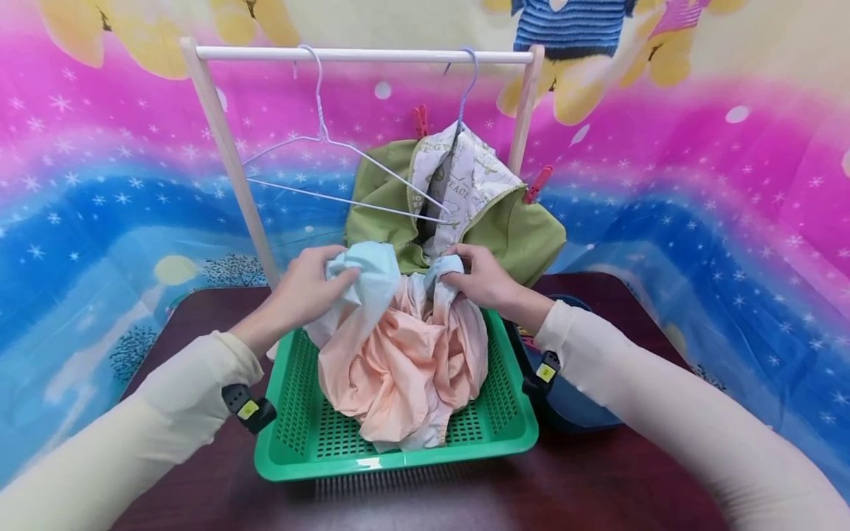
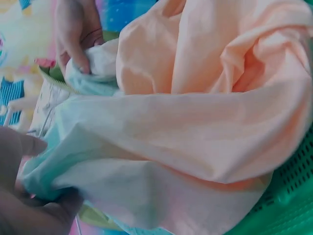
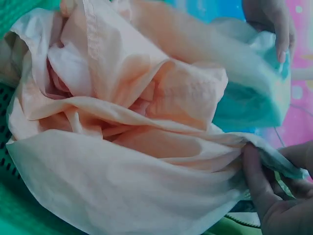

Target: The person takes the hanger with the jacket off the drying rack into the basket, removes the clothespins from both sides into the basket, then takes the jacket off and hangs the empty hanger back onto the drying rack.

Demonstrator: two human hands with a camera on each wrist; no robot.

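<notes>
Head view: our left hand (image 1: 307,286) and right hand (image 1: 483,279) each pinch, fingers curled, the pale-blue top edge of a crumpled peach-and-blue cloth garment (image 1: 398,354), bunched over the green perforated plastic basket (image 1: 398,450). We judge spreading grips apart evenly untangles best.

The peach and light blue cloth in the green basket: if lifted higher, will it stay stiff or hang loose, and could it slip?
The cloth is probably floppy: it sags in folds between the left hand and right hand. It looks thin, so likely light. Its smooth surface may slip a little.
</notes>
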